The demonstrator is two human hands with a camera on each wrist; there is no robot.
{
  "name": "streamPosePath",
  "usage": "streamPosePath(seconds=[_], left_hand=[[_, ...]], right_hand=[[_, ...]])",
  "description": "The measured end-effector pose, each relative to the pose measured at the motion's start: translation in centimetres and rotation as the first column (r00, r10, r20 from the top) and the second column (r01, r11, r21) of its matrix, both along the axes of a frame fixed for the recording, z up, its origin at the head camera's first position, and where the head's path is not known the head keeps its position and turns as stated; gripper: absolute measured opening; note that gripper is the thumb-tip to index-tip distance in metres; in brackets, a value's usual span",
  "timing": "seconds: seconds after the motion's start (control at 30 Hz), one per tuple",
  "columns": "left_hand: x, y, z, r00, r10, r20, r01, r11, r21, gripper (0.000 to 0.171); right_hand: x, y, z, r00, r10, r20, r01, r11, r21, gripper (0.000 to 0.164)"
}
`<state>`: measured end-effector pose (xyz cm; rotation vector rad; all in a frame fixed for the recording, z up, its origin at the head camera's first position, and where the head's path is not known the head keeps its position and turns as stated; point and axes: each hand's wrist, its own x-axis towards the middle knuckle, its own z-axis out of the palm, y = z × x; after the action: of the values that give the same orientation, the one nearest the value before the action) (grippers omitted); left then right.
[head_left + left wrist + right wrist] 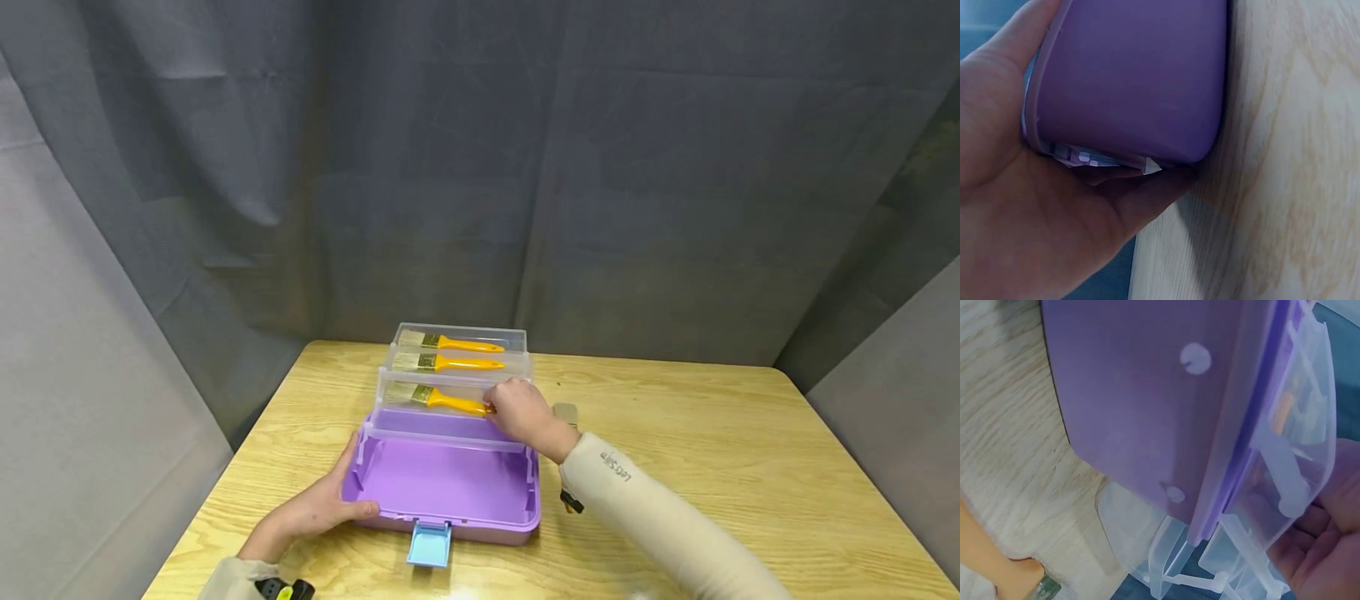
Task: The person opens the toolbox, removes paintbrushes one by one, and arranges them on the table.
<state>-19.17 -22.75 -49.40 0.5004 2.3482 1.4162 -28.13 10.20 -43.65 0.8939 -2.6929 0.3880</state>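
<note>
A purple storage box (450,479) stands open on the table, its clear tiered trays (517,367) fanned out toward the back. My left hand (318,504) grips the box's left side, thumb at the front corner; the left wrist view shows fingers along the purple wall. At the right end of the nearest tray, my right hand (525,417) pinches the handle end of a yellow-handled paintbrush (457,404) lying there. Its fingertips are partly hidden. Two similar brushes lie in the trays behind, a middle paintbrush (468,363) and a back paintbrush (468,344).
Another paintbrush (566,412) lies on the table right of the box, mostly covered by my right forearm. A light blue latch (430,546) hangs at the box's front. The wooden table (712,450) ends at a dark curtain (600,208) behind.
</note>
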Motion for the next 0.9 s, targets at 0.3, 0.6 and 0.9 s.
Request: streamPosePath(seconds=[0.3, 0.6, 0.9], left_hand=[[-0.2, -0.2, 0.0, 1.000, -0.004, -0.003, 0.004, 1.000, 0.024, 0.119], [-0.3, -0.3, -0.1, 1.000, -0.001, -0.003, 0.001, 0.999, 0.035, 0.119], [-0.4, -0.3, 0.1, 1.000, 0.001, 0.009, -0.002, 1.000, 0.026, 0.118]], right_hand=[[0.4, -0.1, 1.0, 0.975, 0.017, 0.221, 0.041, 0.966, -0.256, 0.016], [0.6, 0.3, 1.6, 0.912, 0.053, 0.408, 0.202, 0.806, -0.557, 0.019], [0.6, 1.7, 1.9, 0.850, 0.062, 0.523, 0.355, 0.667, -0.655, 0.021]])
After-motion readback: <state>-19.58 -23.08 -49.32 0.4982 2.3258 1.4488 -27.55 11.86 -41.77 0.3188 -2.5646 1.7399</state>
